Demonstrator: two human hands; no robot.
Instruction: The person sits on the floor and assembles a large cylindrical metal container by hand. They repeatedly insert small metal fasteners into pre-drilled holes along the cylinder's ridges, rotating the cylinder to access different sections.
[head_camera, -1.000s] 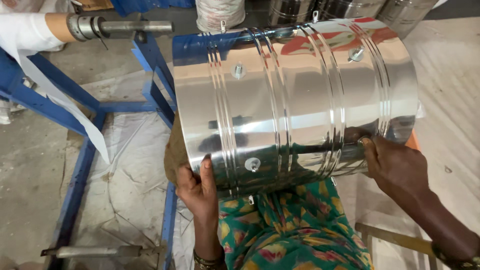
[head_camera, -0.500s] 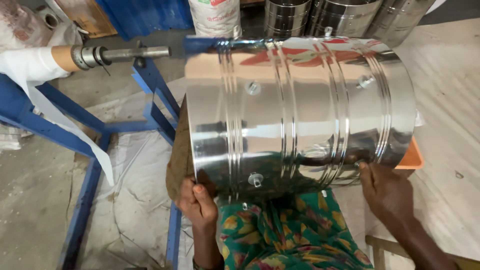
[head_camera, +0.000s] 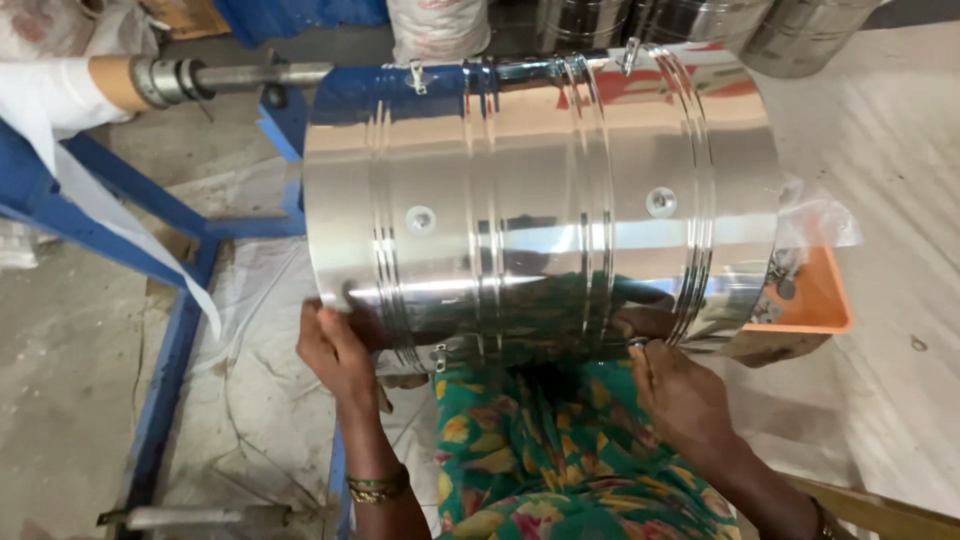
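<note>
A large shiny steel drum (head_camera: 540, 200) with ribbed bands and rivets lies on its side across my lap. My left hand (head_camera: 338, 355) grips its lower left rim. My right hand (head_camera: 680, 395) holds the lower edge near the right end, fingers curled under the metal. My green patterned garment (head_camera: 540, 450) shows below the drum.
A blue metal frame (head_camera: 170, 250) with a steel spindle (head_camera: 230, 78) and white sheet stands at the left. An orange tray (head_camera: 815, 300) with small metal parts sits behind the drum's right end. More steel drums (head_camera: 700, 20) and a white sack stand at the back.
The drum has rolled in my hands, so its rivets now sit higher on the face. Both hands have shifted along its lower edge.
</note>
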